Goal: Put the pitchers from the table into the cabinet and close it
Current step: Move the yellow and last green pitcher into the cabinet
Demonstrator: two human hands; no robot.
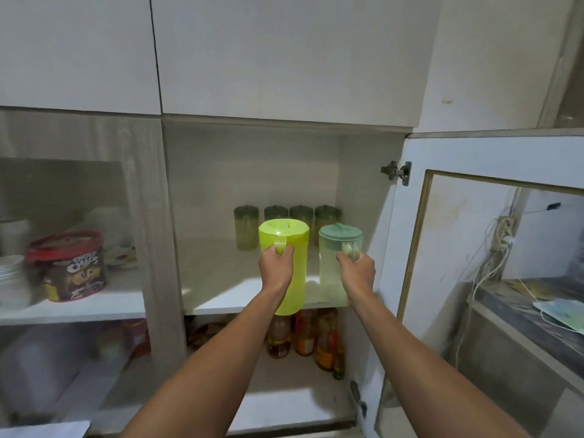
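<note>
Two pitchers were held up at the front edge of the middle shelf (221, 298) of the open cabinet (252, 172), whose glass-paned door (458, 235) stood swung out to the right. The lime-green pitcher (289, 270) was the larger; its base hung past the shelf's front edge, in front of the bottles (305, 336) on the shelf below. The pale clear pitcher (331, 273) with a teal lid sat just beside it to the right, near the shelf's right front corner, its base about level with the shelf; whether it rested there could not be told. The left hand (276, 268) was closed around the green pitcher's handle, fingers (279, 248) wrapped through the loop. The right hand (357, 273) was closed likewise on the clear pitcher's handle, fingers (350, 252) curled through it. Four green-topped jars (286, 222) stood in a row at the back edge of the shelf, behind both pitchers. Behind the closed glass door to the left, a red-lidded snack tub (71, 267) sat on its shelf.
</note>
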